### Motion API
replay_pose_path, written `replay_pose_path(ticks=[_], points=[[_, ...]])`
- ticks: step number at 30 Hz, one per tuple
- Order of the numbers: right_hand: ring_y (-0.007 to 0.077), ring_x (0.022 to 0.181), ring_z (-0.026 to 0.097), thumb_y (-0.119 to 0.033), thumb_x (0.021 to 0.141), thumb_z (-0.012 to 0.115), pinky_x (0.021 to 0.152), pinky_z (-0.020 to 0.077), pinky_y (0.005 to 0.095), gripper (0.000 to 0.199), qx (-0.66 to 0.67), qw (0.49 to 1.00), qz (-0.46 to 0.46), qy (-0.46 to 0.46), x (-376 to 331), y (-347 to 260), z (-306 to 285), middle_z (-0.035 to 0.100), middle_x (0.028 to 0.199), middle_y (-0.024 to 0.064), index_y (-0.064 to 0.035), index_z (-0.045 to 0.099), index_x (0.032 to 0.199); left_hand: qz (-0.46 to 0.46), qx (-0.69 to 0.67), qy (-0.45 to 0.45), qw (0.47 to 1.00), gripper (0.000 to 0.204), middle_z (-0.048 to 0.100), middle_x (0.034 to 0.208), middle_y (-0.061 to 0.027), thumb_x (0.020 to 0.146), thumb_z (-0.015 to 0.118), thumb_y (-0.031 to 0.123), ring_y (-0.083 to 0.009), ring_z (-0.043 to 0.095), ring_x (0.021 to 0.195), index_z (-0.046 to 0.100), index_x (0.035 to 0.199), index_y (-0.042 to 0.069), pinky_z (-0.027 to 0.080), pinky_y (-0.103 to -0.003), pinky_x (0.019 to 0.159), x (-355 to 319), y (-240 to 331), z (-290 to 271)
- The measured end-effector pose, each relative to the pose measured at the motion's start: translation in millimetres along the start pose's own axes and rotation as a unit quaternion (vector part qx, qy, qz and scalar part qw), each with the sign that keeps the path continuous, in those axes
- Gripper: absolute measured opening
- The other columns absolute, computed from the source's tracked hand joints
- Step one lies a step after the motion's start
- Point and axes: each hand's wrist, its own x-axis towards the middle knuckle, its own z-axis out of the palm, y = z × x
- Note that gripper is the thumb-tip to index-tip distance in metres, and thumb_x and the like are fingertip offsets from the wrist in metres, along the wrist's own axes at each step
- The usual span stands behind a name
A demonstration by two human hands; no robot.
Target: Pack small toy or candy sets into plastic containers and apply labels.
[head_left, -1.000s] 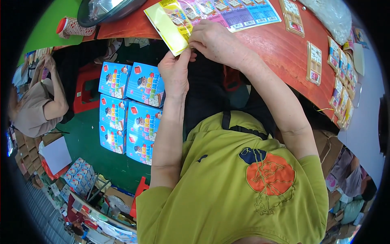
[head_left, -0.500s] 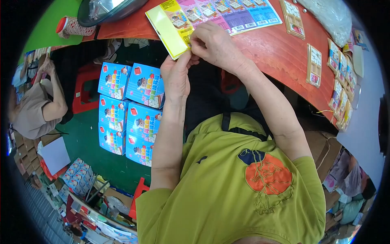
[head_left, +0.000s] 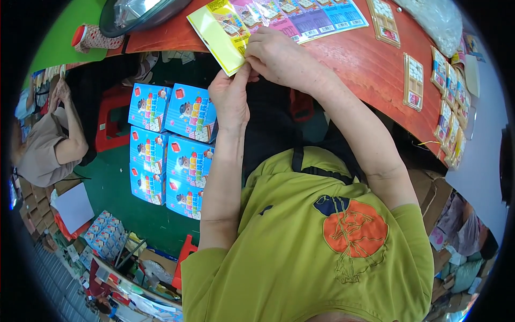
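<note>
A sheet of printed labels (head_left: 317,20), striped in yellow, pink, purple and blue, lies at the table's near edge with its yellow end hanging over the rim. At that end's near corner, my left hand (head_left: 230,97) pinches the sheet between thumb and fingers. My right hand (head_left: 277,57) is closed over the same corner, its fingertips against the left thumb. Exactly what lies between the right fingertips is hidden behind that hand. More sheets may lie underneath, as the edge looks layered.
Blue printed boxes (head_left: 189,114) are stacked left of my arm. Small trays of white pieces (head_left: 413,80) line the table's right side, beside a clear plastic bag (head_left: 433,24). A dark basin (head_left: 140,19) and a knit-covered jar (head_left: 96,38) stand far left. Another person (head_left: 51,139) sits at left.
Both hands stay at the sheet's corner, with only a slight shift of the fingers. The whole view has drifted a little; nothing has been let go.
</note>
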Motion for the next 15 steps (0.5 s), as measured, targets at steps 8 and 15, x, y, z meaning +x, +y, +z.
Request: replay_pose_path(ticks=[8, 15], points=[[0.0317, 0.089, 0.061, -0.01, 0.084, 0.068, 0.081, 0.0512, 0.0413, 0.011, 0.047, 0.997, 0.008, 0.067, -1, 8, 10, 0.063, 0.087, 0.013, 0.0007, 0.065, 0.086, -0.055, -0.079, -0.03, 0.995, 0.019, 0.071, 0.096, -0.0077, 0.098, 0.065, 0.01, -0.0148, 0.066, 0.081, 0.067, 0.114, -0.001, 0.053, -0.029, 0.075, -4, -2, -7], [0.0309, 0.092, 0.059, -0.01, 0.087, 0.066, 0.083, 0.0503, 0.0407, 0.01, 0.015, 0.998, -0.058, -0.006, 0, 10, -3, 0.063, 0.088, 0.0128, 0.0, 0.064, 0.084, -0.05, -0.081, -0.012, 0.995, 0.018, 0.07, 0.096, -0.009, 0.098, 0.065, 0.009, -0.0154, 0.066, 0.081, 0.067, 0.113, -0.001, 0.053, -0.029, 0.075, 0, -3, -5]])
